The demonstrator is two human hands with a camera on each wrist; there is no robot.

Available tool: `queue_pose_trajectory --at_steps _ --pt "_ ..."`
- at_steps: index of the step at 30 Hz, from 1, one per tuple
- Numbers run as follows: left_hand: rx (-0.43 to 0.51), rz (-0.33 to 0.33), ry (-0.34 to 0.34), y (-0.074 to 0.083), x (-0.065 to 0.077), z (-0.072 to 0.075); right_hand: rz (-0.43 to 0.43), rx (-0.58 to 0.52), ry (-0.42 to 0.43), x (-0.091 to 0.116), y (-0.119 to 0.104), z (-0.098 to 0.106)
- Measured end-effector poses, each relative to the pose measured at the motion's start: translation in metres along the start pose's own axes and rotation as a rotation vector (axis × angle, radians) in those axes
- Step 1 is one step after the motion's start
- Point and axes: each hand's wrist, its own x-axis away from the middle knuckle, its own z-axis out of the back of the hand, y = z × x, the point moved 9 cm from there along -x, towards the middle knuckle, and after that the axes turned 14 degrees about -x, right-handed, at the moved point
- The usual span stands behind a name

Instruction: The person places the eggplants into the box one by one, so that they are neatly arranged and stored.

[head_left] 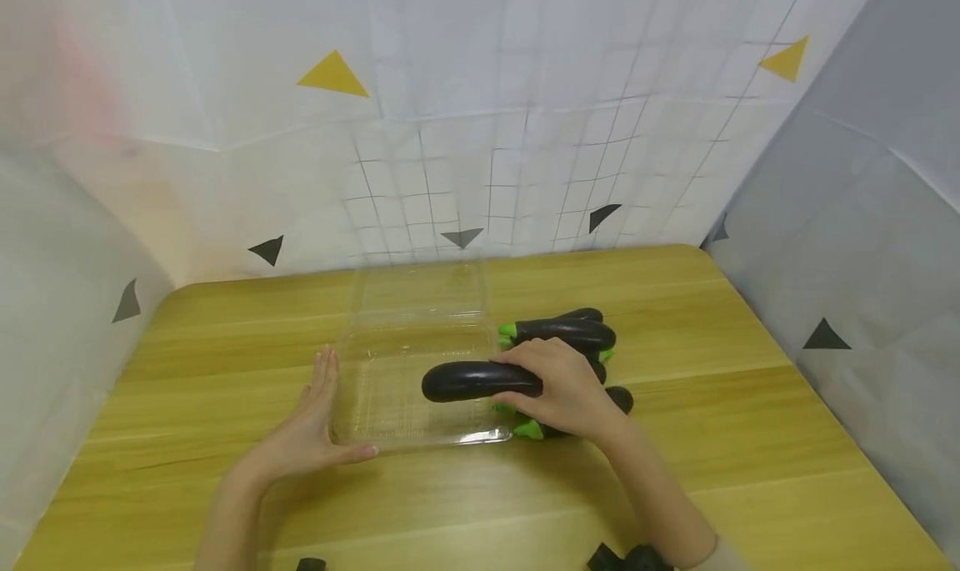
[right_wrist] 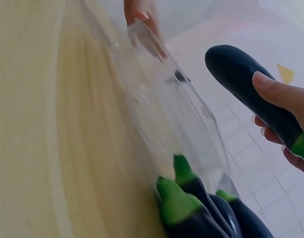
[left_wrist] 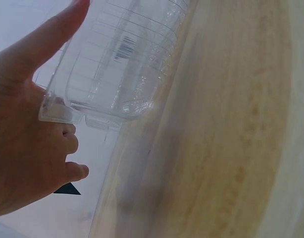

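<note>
A dark purple eggplant (head_left: 465,381) is held by its stem end in my right hand (head_left: 562,388), its blunt end pointing left over the clear plastic container (head_left: 420,446). Thumb and fingers lie on opposite sides of the eggplant in the right wrist view, and its green cap (right_wrist: 302,147) shows beside the palm. My left hand (head_left: 303,438) rests against the container's front left corner, fingers straight along the left side, thumb stretched along the front. The container's hinged lid (head_left: 420,292) lies folded back behind the base. No eggplant shows inside the base.
Several more eggplants (head_left: 573,332) with green caps lie in a pile right of the container, partly hidden by my right hand. The wooden table (head_left: 712,371) meets white sheet walls (head_left: 247,179) at the back and sides. Black objects (head_left: 630,558) show at the near edge.
</note>
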Motion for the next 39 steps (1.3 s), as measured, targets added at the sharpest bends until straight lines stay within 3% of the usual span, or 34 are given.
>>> queue_pose_trajectory --at_steps 7,18,26,33,39 --pt "-0.002 0.01 0.003 0.0 0.001 0.001 0.006 -0.038 0.027 -0.009 -0.01 -0.022" --pt "-0.006 -0.028 0.003 0.003 -0.005 0.0 -0.043 -0.158 0.089 -0.01 -0.011 -0.054" --pt "0.009 -0.017 -0.003 0.002 0.0 0.001 -0.018 0.033 -0.091 -0.01 -0.015 -0.085" --pt "0.013 -0.023 -0.005 0.002 0.0 0.0 -0.095 0.054 -0.3 -0.006 -0.01 -0.1" --pt "-0.003 -0.021 0.004 0.001 0.0 0.0 -0.159 0.073 -0.346 -0.004 -0.002 -0.102"
